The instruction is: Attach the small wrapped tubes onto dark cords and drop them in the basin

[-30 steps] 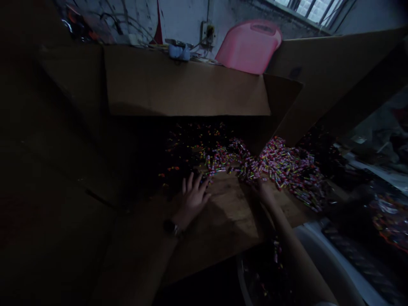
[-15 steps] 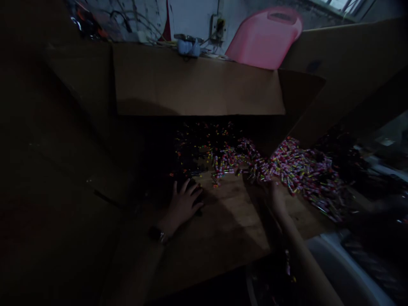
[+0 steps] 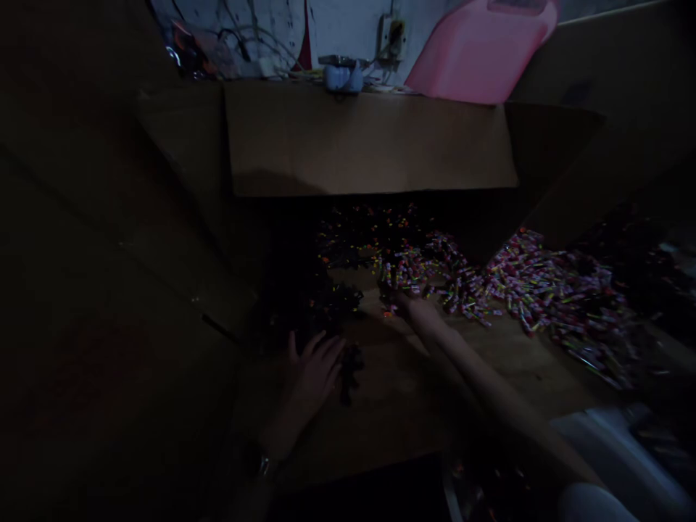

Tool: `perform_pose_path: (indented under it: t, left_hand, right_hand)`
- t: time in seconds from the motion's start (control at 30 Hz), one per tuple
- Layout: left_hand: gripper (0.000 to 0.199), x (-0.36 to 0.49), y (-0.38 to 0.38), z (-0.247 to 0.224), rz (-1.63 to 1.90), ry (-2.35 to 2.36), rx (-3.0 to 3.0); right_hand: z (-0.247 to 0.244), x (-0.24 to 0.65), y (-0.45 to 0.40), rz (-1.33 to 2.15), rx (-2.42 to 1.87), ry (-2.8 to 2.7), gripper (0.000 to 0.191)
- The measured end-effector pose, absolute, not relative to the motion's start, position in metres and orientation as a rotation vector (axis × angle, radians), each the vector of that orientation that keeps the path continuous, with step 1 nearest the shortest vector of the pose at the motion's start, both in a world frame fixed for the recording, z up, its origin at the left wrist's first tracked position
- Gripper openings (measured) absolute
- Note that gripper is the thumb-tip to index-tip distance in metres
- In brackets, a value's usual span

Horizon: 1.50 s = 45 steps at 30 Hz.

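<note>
My left hand (image 3: 315, 373) lies palm down on the wooden tabletop (image 3: 391, 402), its fingers stretched and somewhat apart. Right beside those fingers is a clump of small dark pieces (image 3: 352, 371); their kind is too dark to make out. My right hand (image 3: 417, 310) reaches to the near edge of a spread of small, shiny pink, white and yellow pieces (image 3: 405, 270). Its fingers are lost in shadow, so whether they grip anything is hidden. Farther left, more dark pieces (image 3: 337, 297) with orange and yellow specks lie on the wood.
A cardboard box (image 3: 375, 145) opens toward me at the back. The large heap of colourful pieces (image 3: 554, 286) spreads to the right. A pink plastic container (image 3: 478, 54) and a small blue object (image 3: 344, 78) are behind. A pale tub (image 3: 603, 449) stands at lower right.
My right hand has moved left, from beside the big heap to the smaller spread. Dark pieces now show beside my left hand. The whole view has shifted a little.
</note>
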<state>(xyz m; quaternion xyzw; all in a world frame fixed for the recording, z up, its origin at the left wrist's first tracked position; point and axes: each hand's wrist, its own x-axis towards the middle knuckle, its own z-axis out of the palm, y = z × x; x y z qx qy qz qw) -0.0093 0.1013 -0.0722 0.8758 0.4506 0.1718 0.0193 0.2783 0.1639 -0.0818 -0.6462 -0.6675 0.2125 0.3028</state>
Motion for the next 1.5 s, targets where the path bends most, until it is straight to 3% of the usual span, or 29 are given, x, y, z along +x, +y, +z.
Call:
perform_pose_path:
  t: [0.17, 0.33, 0.47, 0.63, 0.93, 1.13, 1.27, 1.5]
  left_hand:
    - [0.027, -0.027, 0.106, -0.078, 0.754, 1.657, 2.642]
    - [0.025, -0.045, 0.107, -0.072, 1.061, 1.699, 2.417]
    - [0.029, -0.044, 0.095, -0.061, 1.233, 1.82, 2.016]
    - [0.038, -0.029, 0.088, -0.068, 1.187, 1.678, 1.536]
    - [0.03, -0.003, 0.089, -0.074, 1.207, 1.532, 1.439]
    - [0.019, 0.009, 0.075, -0.051, 1.335, 1.414, 1.413]
    - [0.019, 0.024, 0.062, -0.053, 1.232, 1.278, 1.588]
    - [0.028, 0.045, 0.063, -0.082, 1.212, 1.317, 1.273]
  right_hand:
    - [-0.076, 0.278, 0.166, 0.561, -1.656, -2.038, 0.019]
    - [-0.083, 0.284, 0.16, 0.528, -1.682, -1.871, 0.018]
    - [-0.099, 0.286, 0.147, 0.546, -1.633, -1.537, 0.034]
    - [-0.121, 0.279, 0.126, 0.575, -1.562, -1.173, 0.043]
    - [-0.115, 0.264, 0.114, 0.593, -1.582, -1.191, 0.026]
    - [-0.111, 0.257, 0.114, 0.589, -1.588, -1.211, 0.047]
    - [-0.107, 0.259, 0.113, 0.621, -1.61, -1.248, 0.037]
    - [-0.091, 0.261, 0.075, 0.766, -1.575, -1.28, 0.044]
